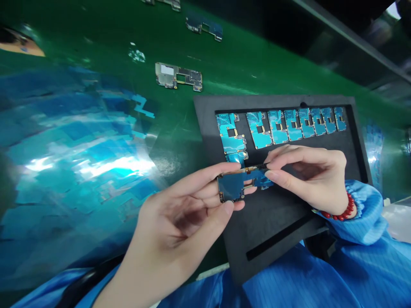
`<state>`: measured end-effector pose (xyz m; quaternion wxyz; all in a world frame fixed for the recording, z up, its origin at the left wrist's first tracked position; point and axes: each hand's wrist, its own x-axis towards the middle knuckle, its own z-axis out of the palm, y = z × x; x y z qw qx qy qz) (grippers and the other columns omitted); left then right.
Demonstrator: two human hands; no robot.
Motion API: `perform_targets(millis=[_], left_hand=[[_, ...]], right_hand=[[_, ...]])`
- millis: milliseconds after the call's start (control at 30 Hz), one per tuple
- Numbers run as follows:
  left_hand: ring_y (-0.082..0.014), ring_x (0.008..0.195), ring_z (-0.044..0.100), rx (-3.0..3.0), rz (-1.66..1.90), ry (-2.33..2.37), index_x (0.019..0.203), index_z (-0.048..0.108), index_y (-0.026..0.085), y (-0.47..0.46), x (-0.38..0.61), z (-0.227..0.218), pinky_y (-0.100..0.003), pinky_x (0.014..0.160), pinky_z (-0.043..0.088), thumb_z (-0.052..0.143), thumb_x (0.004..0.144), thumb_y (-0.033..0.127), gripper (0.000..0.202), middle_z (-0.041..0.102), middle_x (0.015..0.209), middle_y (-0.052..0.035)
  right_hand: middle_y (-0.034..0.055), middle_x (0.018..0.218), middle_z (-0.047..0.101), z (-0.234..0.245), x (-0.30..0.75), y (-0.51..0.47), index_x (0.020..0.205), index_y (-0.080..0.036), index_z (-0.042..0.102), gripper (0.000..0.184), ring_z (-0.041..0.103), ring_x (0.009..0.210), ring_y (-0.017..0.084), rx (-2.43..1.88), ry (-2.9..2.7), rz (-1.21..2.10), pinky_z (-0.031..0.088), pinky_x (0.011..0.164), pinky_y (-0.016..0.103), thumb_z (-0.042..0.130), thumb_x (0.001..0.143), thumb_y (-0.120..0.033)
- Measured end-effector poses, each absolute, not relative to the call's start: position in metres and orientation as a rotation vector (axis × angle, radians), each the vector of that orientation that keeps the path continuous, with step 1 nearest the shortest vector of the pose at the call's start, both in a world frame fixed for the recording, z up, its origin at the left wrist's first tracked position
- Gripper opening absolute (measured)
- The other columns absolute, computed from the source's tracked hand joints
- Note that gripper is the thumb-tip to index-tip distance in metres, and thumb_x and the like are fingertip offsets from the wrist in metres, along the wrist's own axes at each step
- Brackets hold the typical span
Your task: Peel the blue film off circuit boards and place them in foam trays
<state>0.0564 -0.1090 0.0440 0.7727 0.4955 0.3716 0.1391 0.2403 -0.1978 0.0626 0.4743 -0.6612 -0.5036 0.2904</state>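
A small circuit board with a blue face is held up over the black foam tray. My left hand grips its left part between thumb and fingers, with some fingers behind it. At the board's right end, my right hand pinches the upper corner between thumb and forefinger. Whether those fingertips hold the board itself or a film on it is hard to make out. Just behind my hands, several blue-faced circuit boards lie in a row inside the tray, and another circuit board sits at its left end.
On the green mat beyond the tray lies a circuit board with a white label, and another board farther back. Many loose blue film pieces are spread at left. Part of another person's hand shows at upper left.
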Motion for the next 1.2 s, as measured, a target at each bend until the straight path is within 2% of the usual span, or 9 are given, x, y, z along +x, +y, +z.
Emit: perform_targets(millis=[200,367,567,700,900,967,1067,1133,1200], left_hand=[[-0.0267,0.093,0.071,1.057,0.28,0.817,0.11,0.068,0.028,-0.1089,0.0564,0.0465,-0.034,0.081,0.061,0.072,0.075,0.029,0.036,0.076,0.095,-0.0013],[-0.024,0.089,0.072,1.002,0.302,0.871,0.101,0.071,0.032,-0.1105,0.0577,0.0483,-0.027,0.078,0.062,0.077,0.071,0.03,0.03,0.076,0.085,0.0034],[-0.0207,0.069,0.073,1.08,0.299,0.897,0.104,0.069,0.027,-0.1104,0.0593,0.0455,-0.027,0.07,0.062,0.075,0.074,0.036,0.032,0.077,0.083,0.0016],[-0.0201,0.068,0.073,1.093,0.29,0.905,0.105,0.068,0.025,-0.1102,0.0601,0.0442,-0.025,0.067,0.062,0.075,0.074,0.039,0.035,0.077,0.082,0.0004],[-0.0177,0.068,0.073,1.047,0.302,0.897,0.104,0.069,0.027,-0.1112,0.0603,0.0461,-0.023,0.068,0.061,0.076,0.073,0.034,0.032,0.077,0.083,0.002],[-0.0188,0.073,0.073,1.002,0.309,0.874,0.103,0.07,0.028,-0.1106,0.0589,0.0457,-0.024,0.072,0.062,0.075,0.073,0.03,0.031,0.077,0.085,0.0017],[-0.0233,0.095,0.071,0.899,0.327,0.801,0.086,0.075,0.026,-0.1088,0.0554,0.0433,-0.028,0.08,0.061,0.068,0.077,0.023,0.011,0.074,0.105,0.0002],[-0.0261,0.103,0.067,0.863,0.339,0.758,0.071,0.074,0.025,-0.108,0.0532,0.0417,-0.03,0.08,0.061,0.062,0.08,0.02,0.016,0.068,0.119,0.0009],[-0.0274,0.104,0.067,0.864,0.345,0.753,0.062,0.072,0.023,-0.108,0.0524,0.0411,-0.031,0.079,0.062,0.058,0.081,0.018,0.024,0.065,0.124,0.0014]], right_hand=[[0.0015,0.081,0.071,0.0628,0.2407,-0.1978,0.08,-0.02,0.072,0.002,0.068,0.076,0.017,-1.623,-1.246,0.708,0.06,0.076,0.031,0.074,0.081,-0.02],[0.0019,0.081,0.071,0.0628,0.2398,-0.1977,0.08,-0.02,0.072,0.003,0.068,0.077,0.017,-1.621,-1.222,0.715,0.06,0.076,0.031,0.074,0.081,-0.021],[0.0025,0.081,0.071,0.0614,0.2392,-0.1976,0.081,-0.018,0.071,0.003,0.068,0.076,0.016,-1.59,-1.206,0.745,0.06,0.075,0.03,0.074,0.081,-0.019],[0.003,0.081,0.071,0.0609,0.2391,-0.1981,0.081,-0.018,0.071,0.003,0.067,0.076,0.016,-1.592,-1.199,0.758,0.06,0.074,0.03,0.073,0.081,-0.018],[0.0034,0.081,0.071,0.0608,0.2394,-0.1982,0.081,-0.017,0.071,0.003,0.067,0.077,0.017,-1.576,-1.204,0.764,0.059,0.074,0.03,0.073,0.081,-0.017],[0.0034,0.08,0.071,0.0612,0.2395,-0.1978,0.08,-0.018,0.071,0.003,0.067,0.076,0.017,-1.59,-1.206,0.759,0.06,0.074,0.03,0.073,0.081,-0.019],[0.0035,0.08,0.07,0.062,0.2395,-0.1972,0.078,-0.018,0.071,0.006,0.067,0.075,0.017,-1.615,-1.199,0.752,0.06,0.073,0.031,0.074,0.081,-0.023],[0.0035,0.079,0.07,0.0623,0.2395,-0.1969,0.078,-0.018,0.071,0.007,0.067,0.075,0.017,-1.614,-1.2,0.748,0.06,0.073,0.03,0.074,0.081,-0.023],[0.0033,0.079,0.07,0.0624,0.2394,-0.1967,0.078,-0.018,0.071,0.006,0.067,0.074,0.017,-1.607,-1.203,0.746,0.06,0.073,0.03,0.074,0.081,-0.022]])
